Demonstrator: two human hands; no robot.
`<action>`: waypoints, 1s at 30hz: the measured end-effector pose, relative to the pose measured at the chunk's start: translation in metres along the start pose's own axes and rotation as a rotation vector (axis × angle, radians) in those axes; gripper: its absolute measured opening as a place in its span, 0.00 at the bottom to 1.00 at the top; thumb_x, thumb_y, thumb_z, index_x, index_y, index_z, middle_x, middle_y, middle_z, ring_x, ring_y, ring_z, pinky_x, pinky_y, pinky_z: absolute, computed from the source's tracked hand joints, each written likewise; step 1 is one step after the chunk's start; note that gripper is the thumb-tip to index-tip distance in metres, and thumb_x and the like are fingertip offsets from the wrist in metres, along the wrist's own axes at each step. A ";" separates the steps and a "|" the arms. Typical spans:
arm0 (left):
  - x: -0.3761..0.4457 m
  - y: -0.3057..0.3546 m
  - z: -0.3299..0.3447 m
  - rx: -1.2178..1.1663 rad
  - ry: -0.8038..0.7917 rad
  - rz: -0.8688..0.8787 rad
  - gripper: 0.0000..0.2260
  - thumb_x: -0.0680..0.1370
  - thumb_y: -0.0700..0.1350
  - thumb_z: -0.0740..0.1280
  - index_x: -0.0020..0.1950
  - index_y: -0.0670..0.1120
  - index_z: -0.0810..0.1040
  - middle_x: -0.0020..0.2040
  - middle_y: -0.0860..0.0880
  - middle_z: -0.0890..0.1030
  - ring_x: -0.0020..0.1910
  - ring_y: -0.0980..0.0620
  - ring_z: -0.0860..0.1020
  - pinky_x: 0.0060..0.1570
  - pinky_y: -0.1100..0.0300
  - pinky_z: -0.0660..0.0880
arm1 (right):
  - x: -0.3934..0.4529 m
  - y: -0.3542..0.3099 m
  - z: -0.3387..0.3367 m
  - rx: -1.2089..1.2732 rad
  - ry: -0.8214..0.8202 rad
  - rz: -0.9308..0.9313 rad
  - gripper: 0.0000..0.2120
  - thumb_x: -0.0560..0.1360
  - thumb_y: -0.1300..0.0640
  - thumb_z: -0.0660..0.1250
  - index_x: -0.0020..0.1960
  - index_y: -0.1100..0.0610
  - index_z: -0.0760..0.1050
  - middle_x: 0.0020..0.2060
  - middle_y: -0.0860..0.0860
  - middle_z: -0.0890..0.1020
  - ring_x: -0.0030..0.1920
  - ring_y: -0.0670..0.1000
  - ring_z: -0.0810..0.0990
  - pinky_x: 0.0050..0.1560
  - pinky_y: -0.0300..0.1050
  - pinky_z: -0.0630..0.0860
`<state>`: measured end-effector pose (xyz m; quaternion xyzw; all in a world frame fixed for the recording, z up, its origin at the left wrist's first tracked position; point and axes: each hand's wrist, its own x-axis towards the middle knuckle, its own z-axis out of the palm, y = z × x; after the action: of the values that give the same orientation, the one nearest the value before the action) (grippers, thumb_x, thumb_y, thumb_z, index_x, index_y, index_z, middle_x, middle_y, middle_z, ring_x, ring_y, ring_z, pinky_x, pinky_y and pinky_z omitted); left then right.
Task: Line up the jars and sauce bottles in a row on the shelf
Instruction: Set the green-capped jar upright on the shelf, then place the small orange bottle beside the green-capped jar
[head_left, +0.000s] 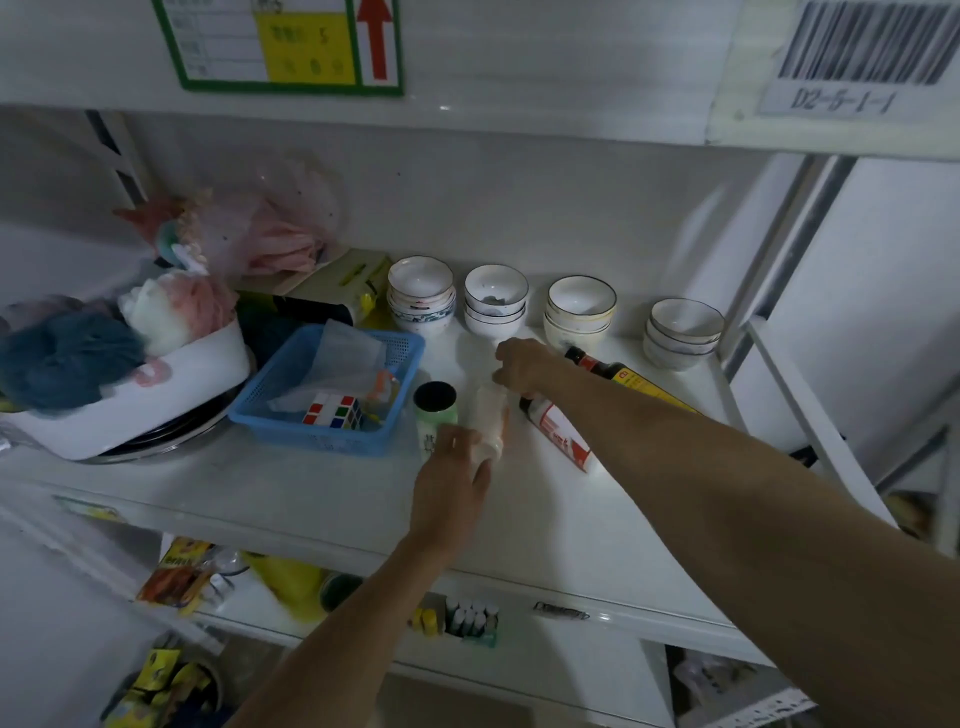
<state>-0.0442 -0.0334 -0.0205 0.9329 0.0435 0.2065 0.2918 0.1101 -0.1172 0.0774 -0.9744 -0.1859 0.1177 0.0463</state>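
On the white shelf (550, 519) a pale white bottle (488, 415) leans between my hands. My left hand (452, 483) grips its lower end and my right hand (522, 366) holds its top. Just left of it a green jar with a black lid (435, 408) stands upright, touching my left fingers. To the right a red-and-white sauce bottle (558, 431) lies on its side, partly under my right forearm. Behind it a dark sauce bottle with a yellow label (618, 374) also lies flat, mostly hidden by the arm.
Several stacks of bowls (496, 301) line the back wall. A blue basket (332, 395) with a puzzle cube sits left of the jar, beside a white tub (156, 395) of bath sponges. A metal upright (779, 260) bounds the shelf on the right.
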 end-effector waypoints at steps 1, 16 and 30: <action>0.004 0.004 0.004 0.058 -0.031 0.026 0.16 0.77 0.45 0.65 0.63 0.43 0.71 0.63 0.44 0.73 0.51 0.48 0.81 0.47 0.60 0.80 | 0.001 0.001 0.002 0.001 -0.021 -0.013 0.23 0.79 0.54 0.61 0.72 0.59 0.67 0.70 0.58 0.71 0.69 0.59 0.71 0.65 0.50 0.71; 0.022 0.019 0.041 0.216 -0.070 -0.139 0.24 0.76 0.42 0.67 0.69 0.38 0.65 0.62 0.41 0.74 0.58 0.45 0.78 0.53 0.56 0.80 | 0.005 0.001 0.015 0.093 -0.075 -0.044 0.20 0.80 0.51 0.61 0.65 0.64 0.71 0.60 0.61 0.78 0.53 0.61 0.81 0.37 0.44 0.73; 0.007 0.028 0.041 -0.036 -0.036 -0.317 0.31 0.75 0.45 0.69 0.72 0.38 0.60 0.65 0.39 0.71 0.57 0.43 0.78 0.53 0.54 0.78 | -0.006 0.012 0.000 0.162 -0.193 0.008 0.17 0.78 0.52 0.64 0.35 0.59 0.68 0.23 0.50 0.77 0.29 0.51 0.77 0.41 0.43 0.75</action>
<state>-0.0224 -0.0761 -0.0329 0.9125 0.1815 0.1419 0.3380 0.1092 -0.1302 0.0767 -0.9524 -0.1752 0.2258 0.1063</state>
